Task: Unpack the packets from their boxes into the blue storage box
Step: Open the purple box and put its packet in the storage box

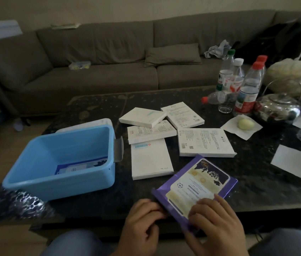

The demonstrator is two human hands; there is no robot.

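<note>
Room: a sofa (pixel 94 58) is sitting behind the dark table (pixel 256 172).
Head view: the left hand (pixel 142 220) and right hand (pixel 214 222) are gripping the purple box (pixel 195 183), fingers curled on its near end.
Storage: the blue storage box (pixel 61 161) is standing left, one packet (pixel 79 166) inside.
Advice: steadying the box, drawing packets out straight.
Waiting: white boxes (pixel 164 137) are lying between.

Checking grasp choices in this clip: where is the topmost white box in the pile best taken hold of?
Take the topmost white box by its near-right corner, coming from the right and above. It lies tilted on another white box, so that edge overhangs with room for fingers beneath. Both hands are busy with the purple box.
</note>
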